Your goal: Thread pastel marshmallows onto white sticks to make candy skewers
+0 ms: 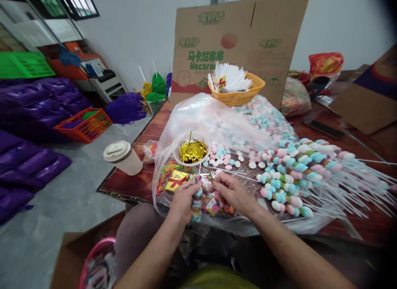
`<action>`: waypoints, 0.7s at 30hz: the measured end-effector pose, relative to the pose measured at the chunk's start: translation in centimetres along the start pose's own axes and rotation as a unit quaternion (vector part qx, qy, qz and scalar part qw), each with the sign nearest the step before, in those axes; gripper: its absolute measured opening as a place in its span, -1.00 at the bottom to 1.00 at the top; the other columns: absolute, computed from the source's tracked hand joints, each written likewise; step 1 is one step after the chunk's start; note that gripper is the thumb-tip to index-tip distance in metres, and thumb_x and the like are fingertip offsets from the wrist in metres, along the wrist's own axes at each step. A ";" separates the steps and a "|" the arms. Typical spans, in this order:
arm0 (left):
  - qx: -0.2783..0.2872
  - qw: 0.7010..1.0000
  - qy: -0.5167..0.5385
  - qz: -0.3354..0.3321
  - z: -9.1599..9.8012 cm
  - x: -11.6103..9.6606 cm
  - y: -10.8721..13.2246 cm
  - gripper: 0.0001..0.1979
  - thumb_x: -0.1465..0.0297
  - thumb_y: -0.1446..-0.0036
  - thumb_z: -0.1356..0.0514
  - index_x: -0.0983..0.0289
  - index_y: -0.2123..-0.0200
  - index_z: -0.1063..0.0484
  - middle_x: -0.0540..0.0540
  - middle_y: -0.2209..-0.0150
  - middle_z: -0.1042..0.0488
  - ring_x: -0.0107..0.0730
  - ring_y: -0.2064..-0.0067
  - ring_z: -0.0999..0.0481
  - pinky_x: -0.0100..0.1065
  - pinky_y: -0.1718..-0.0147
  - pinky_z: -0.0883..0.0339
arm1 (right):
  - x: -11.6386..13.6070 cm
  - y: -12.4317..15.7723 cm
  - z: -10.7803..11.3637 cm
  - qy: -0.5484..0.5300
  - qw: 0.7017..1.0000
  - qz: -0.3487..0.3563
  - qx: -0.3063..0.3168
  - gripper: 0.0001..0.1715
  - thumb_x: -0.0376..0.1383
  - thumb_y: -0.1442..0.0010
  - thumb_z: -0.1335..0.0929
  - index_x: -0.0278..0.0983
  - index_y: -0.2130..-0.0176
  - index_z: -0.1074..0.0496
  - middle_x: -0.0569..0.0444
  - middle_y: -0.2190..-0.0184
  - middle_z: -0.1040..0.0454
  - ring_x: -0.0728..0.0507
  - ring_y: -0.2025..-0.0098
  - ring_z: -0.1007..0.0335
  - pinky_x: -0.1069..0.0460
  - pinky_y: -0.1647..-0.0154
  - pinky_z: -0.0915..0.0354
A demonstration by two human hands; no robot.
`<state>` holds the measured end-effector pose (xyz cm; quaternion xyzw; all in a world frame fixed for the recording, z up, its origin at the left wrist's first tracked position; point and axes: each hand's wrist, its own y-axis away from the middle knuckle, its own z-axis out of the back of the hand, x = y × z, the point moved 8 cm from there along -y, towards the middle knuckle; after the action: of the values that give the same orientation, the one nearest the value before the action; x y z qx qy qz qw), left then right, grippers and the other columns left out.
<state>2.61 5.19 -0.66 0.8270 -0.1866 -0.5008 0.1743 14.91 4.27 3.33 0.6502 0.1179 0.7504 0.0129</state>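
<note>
My left hand (182,200) is closed round the top of a wrapped candy skewer (196,208), which hangs down over the table's front edge. Just to its right, my right hand (234,193) pinches a short gold twist tie (211,176) between thumb and fingertips. Behind both hands stands a white bowl (177,154) of gold twist ties (194,150). A yellow and red packet (176,180) lies left of my left hand, on orange and green candy rings. Pink, blue and white round candies (221,156) are scattered behind my right hand.
Many finished candy skewers (297,169) are piled at the right. A lidded cup (123,157) stands at the left edge. Farther back are a large plastic bag (198,111), an orange basket (238,97) of white sticks and a cardboard box (198,44). A phone (324,128) lies back right.
</note>
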 end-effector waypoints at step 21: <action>0.144 0.985 -0.090 0.016 -3.7 2.1 1.7 -0.92 0.43 0.20 -0.21 0.33 0.63 -0.42 -0.02 0.64 -0.37 -0.50 0.56 -0.32 -0.45 0.51 -0.20 | 1.0 3.0 -0.6 0.202 0.968 0.146 -0.016 -0.40 -0.33 -0.20 -0.13 -0.31 -0.22 0.01 0.07 0.46 -0.45 -0.04 0.47 -0.33 0.04 0.35 -0.30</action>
<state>6.55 3.04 0.19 0.7918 -0.2852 -0.5383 0.0436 14.53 1.45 4.79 0.4950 0.0096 0.8618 -0.1102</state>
